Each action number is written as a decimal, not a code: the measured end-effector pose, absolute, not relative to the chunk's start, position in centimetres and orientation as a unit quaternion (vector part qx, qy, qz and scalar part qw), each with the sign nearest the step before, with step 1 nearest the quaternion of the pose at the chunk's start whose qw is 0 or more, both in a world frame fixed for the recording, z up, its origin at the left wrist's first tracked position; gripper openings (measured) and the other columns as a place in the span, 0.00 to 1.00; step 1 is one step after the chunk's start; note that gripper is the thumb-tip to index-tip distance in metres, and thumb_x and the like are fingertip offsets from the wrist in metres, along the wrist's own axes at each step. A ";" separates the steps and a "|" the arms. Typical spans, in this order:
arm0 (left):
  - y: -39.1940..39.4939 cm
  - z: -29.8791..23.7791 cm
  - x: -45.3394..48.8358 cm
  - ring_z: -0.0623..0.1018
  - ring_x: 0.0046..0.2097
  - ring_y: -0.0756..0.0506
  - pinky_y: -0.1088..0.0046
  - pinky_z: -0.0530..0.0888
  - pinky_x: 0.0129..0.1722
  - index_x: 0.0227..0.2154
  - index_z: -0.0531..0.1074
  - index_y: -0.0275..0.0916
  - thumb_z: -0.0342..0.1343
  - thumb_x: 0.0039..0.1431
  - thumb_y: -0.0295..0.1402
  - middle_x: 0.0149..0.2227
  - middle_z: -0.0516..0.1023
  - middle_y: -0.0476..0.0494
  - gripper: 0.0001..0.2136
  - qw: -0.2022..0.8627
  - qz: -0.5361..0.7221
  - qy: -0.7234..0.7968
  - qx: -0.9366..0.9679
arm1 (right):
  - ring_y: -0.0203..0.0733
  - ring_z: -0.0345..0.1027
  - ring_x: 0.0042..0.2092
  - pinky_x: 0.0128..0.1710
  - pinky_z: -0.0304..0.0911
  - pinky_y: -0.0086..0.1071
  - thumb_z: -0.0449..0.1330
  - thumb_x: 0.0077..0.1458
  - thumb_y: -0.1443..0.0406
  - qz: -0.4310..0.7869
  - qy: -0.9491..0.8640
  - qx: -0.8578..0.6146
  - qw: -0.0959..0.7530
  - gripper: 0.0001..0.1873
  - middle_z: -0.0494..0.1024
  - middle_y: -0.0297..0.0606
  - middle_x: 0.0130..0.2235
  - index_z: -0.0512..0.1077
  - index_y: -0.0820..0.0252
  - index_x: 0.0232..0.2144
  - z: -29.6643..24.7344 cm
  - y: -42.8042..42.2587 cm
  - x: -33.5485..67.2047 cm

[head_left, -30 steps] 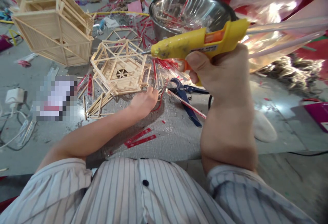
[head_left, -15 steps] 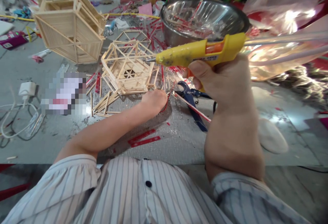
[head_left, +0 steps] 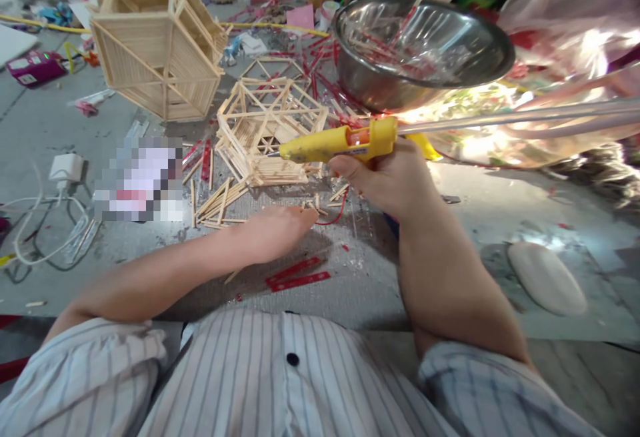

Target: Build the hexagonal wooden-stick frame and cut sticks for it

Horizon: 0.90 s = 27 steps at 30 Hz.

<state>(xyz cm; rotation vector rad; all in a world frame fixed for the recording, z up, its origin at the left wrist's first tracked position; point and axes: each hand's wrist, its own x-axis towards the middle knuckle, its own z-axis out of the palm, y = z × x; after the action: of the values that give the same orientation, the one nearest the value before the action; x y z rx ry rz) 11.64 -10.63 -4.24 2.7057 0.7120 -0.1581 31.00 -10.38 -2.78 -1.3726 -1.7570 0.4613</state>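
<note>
My right hand (head_left: 393, 180) is wrapped round a yellow hot glue gun (head_left: 337, 145) with a long clear glue stick trailing to the right. Its nozzle points left at a hexagonal frame of wooden sticks (head_left: 270, 130) lying on the floor. My left hand (head_left: 277, 227) rests low on the grey mat, fingers together, pinching small wooden sticks (head_left: 313, 207) just in front of the frame. A red loop of wire (head_left: 336, 213) lies by the fingertips.
A bigger stick-built lantern body (head_left: 160, 57) stands at the back left. A steel bowl (head_left: 420, 50) with red strips sits behind the gun, crinkled clear plastic (head_left: 565, 43) to its right. Loose sticks (head_left: 215, 200), red strips (head_left: 297, 275), a white charger with cable (head_left: 65, 170) and a pale flat oval piece (head_left: 547, 277) lie around.
My right hand has lowered the glue gun toward the stick frame, now covering the blue pliers. My left hand has slid slightly toward me along the mat. The view shifted, scene moving right.
</note>
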 end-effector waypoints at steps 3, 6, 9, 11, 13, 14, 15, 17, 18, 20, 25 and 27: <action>-10.6 -4.1 10.8 0.79 0.37 0.44 0.71 0.72 0.34 0.42 0.71 0.33 0.45 0.61 0.20 0.35 0.78 0.41 0.12 0.173 -0.057 0.256 0.949 | 0.35 0.60 0.24 0.28 0.59 0.34 0.57 0.47 0.38 0.175 -0.693 -0.555 0.425 0.30 0.69 0.33 0.21 0.74 0.58 0.24 -2.7 -10.3 30.4; -10.5 -3.7 10.3 0.79 0.37 0.43 0.70 0.72 0.35 0.37 0.73 0.33 0.44 0.59 0.18 0.35 0.77 0.39 0.13 0.157 -0.081 0.264 0.948 | 0.36 0.63 0.26 0.29 0.61 0.33 0.57 0.50 0.40 0.177 -0.698 -0.556 0.416 0.27 0.70 0.33 0.22 0.75 0.57 0.26 -3.0 -10.1 30.0; -10.7 -3.5 10.1 0.78 0.35 0.43 0.69 0.72 0.33 0.35 0.73 0.33 0.43 0.58 0.17 0.35 0.76 0.38 0.14 0.150 -0.085 0.272 0.947 | 0.37 0.64 0.27 0.28 0.62 0.33 0.57 0.51 0.41 0.172 -0.701 -0.559 0.408 0.26 0.69 0.33 0.22 0.75 0.56 0.26 -3.4 -10.1 29.9; -10.8 -3.7 10.1 0.78 0.34 0.44 0.70 0.71 0.32 0.36 0.73 0.33 0.43 0.58 0.17 0.36 0.76 0.38 0.14 0.149 -0.077 0.271 0.948 | 0.37 0.64 0.26 0.28 0.63 0.34 0.58 0.50 0.41 0.168 -0.699 -0.562 0.409 0.26 0.70 0.33 0.21 0.75 0.56 0.25 -3.6 -10.2 29.8; -10.9 -4.0 10.1 0.78 0.34 0.44 0.70 0.70 0.30 0.37 0.72 0.33 0.42 0.58 0.18 0.37 0.75 0.38 0.14 0.150 -0.070 0.260 0.951 | 0.38 0.65 0.25 0.27 0.63 0.34 0.58 0.50 0.41 0.165 -0.700 -0.560 0.411 0.26 0.72 0.34 0.22 0.75 0.56 0.25 -3.7 -10.3 29.8; -10.9 -4.2 10.1 0.77 0.34 0.44 0.70 0.70 0.30 0.38 0.72 0.33 0.42 0.59 0.18 0.37 0.75 0.38 0.14 0.153 -0.071 0.256 0.952 | 0.38 0.67 0.26 0.27 0.64 0.35 0.58 0.51 0.41 0.164 -0.702 -0.558 0.411 0.25 0.73 0.34 0.23 0.76 0.56 0.27 -3.7 -10.3 29.8; -10.9 -4.4 10.1 0.77 0.33 0.44 0.70 0.69 0.29 0.38 0.72 0.33 0.42 0.59 0.19 0.37 0.75 0.38 0.13 0.156 -0.074 0.254 0.952 | 0.39 0.68 0.27 0.28 0.65 0.35 0.57 0.51 0.42 0.162 -0.705 -0.556 0.410 0.25 0.74 0.35 0.24 0.76 0.56 0.28 -3.7 -10.4 29.7; -10.9 -4.6 10.1 0.77 0.34 0.44 0.70 0.68 0.28 0.39 0.71 0.33 0.41 0.61 0.20 0.38 0.75 0.38 0.13 0.165 -0.078 0.251 0.951 | 0.42 0.71 0.29 0.30 0.68 0.36 0.57 0.52 0.43 0.153 -0.710 -0.552 0.411 0.23 0.76 0.35 0.26 0.77 0.54 0.31 -3.7 -10.4 29.7; -10.8 -4.6 10.1 0.77 0.34 0.44 0.70 0.68 0.29 0.40 0.71 0.33 0.41 0.61 0.20 0.38 0.75 0.38 0.13 0.168 -0.077 0.248 0.951 | 0.42 0.72 0.30 0.31 0.69 0.37 0.58 0.52 0.43 0.145 -0.710 -0.551 0.414 0.23 0.76 0.35 0.26 0.77 0.54 0.31 -3.7 -10.4 29.6; -10.8 -4.6 10.2 0.77 0.35 0.44 0.70 0.68 0.30 0.41 0.70 0.32 0.41 0.61 0.20 0.39 0.75 0.38 0.13 0.173 -0.070 0.242 0.952 | 0.43 0.73 0.30 0.30 0.70 0.37 0.58 0.51 0.42 0.129 -0.708 -0.548 0.426 0.23 0.77 0.35 0.26 0.77 0.53 0.30 -3.7 -10.4 29.5; -10.7 -4.5 10.5 0.78 0.35 0.44 0.69 0.70 0.31 0.44 0.69 0.32 0.41 0.61 0.19 0.37 0.77 0.40 0.14 0.194 -0.083 0.246 0.946 | 0.43 0.73 0.28 0.28 0.69 0.37 0.57 0.51 0.41 0.119 -0.710 -0.539 0.436 0.25 0.78 0.35 0.27 0.77 0.55 0.29 -3.8 -10.1 29.4; -10.6 -4.6 10.5 0.78 0.36 0.43 0.69 0.71 0.33 0.44 0.69 0.32 0.42 0.62 0.20 0.39 0.77 0.39 0.14 0.203 -0.078 0.245 0.945 | 0.41 0.72 0.27 0.28 0.69 0.37 0.57 0.51 0.41 0.119 -0.708 -0.548 0.429 0.25 0.77 0.35 0.25 0.77 0.56 0.28 -4.0 -10.1 29.5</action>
<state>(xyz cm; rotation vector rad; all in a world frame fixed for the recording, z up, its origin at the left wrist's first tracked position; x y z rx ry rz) 10.53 -10.62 -4.64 2.6363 0.6837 -0.2182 29.48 -10.13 -4.04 -1.3666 -1.7680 0.2968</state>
